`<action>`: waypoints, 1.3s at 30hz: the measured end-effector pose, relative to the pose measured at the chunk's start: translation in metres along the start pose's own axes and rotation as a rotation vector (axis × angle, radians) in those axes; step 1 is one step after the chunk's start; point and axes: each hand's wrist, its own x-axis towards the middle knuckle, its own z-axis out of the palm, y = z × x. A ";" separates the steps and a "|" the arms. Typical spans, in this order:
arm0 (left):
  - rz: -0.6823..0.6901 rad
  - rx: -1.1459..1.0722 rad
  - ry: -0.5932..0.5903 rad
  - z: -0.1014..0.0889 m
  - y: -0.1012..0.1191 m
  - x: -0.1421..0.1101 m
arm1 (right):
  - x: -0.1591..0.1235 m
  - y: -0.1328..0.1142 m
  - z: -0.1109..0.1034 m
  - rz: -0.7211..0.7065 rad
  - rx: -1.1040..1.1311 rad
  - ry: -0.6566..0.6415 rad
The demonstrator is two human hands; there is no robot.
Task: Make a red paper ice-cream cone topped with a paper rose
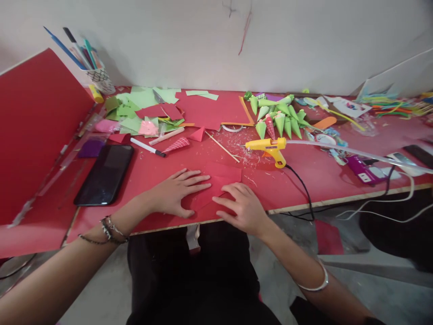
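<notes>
A piece of red paper [223, 172] lies flat near the front edge of the red table [162, 174], hard to tell from the tabletop. My left hand [177, 192] rests flat with its fingers spread, the tips reaching the paper's left part. On its right part lies my right hand [241, 205], fingers apart and slightly bent, holding nothing that I can see. Beyond the hands are a thin wooden stick [222, 146], a patterned red paper cone [177, 144] and a marker with a black cap [148, 147].
To the right lies a yellow glue gun [267, 148] with a long glue stick and black cord. Several green paper cones [280, 113] are heaped behind it. A black phone [104, 175] is at left, paper scraps [128, 108] and a pen cup [100, 80] at the back.
</notes>
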 end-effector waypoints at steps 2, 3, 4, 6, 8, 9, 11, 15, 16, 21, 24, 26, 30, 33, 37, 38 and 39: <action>0.002 0.010 -0.003 0.000 0.001 0.000 | -0.005 0.015 -0.005 0.070 -0.047 0.012; 0.003 0.014 -0.004 0.000 0.001 0.001 | -0.008 0.022 -0.007 0.108 -0.074 0.022; 0.004 0.018 -0.003 0.000 0.001 0.001 | -0.010 0.029 -0.009 0.146 -0.101 0.034; 0.005 0.024 -0.004 0.000 0.001 0.002 | -0.013 0.040 -0.013 0.201 -0.154 0.055; 0.003 0.029 -0.009 -0.004 0.000 0.001 | -0.015 0.045 -0.014 0.212 -0.186 0.060; -0.001 0.032 -0.011 -0.007 0.000 0.000 | -0.015 0.046 -0.014 0.204 -0.195 0.056; -0.015 0.031 0.003 -0.016 0.001 -0.003 | -0.015 0.044 -0.013 0.186 -0.203 0.050; -0.044 0.040 0.140 -0.026 0.015 -0.009 | -0.015 0.041 -0.008 0.193 -0.196 0.065; -0.041 0.054 0.155 -0.023 0.021 -0.009 | -0.016 0.041 -0.007 0.195 -0.190 0.071; 0.047 0.135 0.103 0.012 0.045 -0.008 | -0.016 0.043 -0.004 0.190 -0.166 0.103; 0.040 0.180 0.105 0.028 0.046 -0.017 | -0.015 0.041 -0.004 0.201 -0.157 0.113; 0.052 0.205 0.098 0.031 0.041 -0.026 | -0.015 0.040 -0.004 0.211 -0.153 0.123; 0.077 0.222 0.076 0.026 0.032 -0.040 | -0.015 0.041 -0.002 0.210 -0.149 0.132; 0.095 0.218 0.090 0.024 0.028 -0.047 | -0.014 0.041 -0.003 0.195 -0.159 0.117; 0.135 0.216 0.127 0.024 0.022 -0.058 | -0.011 0.034 -0.008 0.165 -0.189 0.097; 0.140 0.216 0.135 0.024 0.021 -0.061 | -0.011 0.031 -0.009 0.150 -0.190 0.088; 0.140 0.216 0.140 0.024 0.021 -0.063 | -0.011 0.028 -0.009 0.130 -0.187 0.071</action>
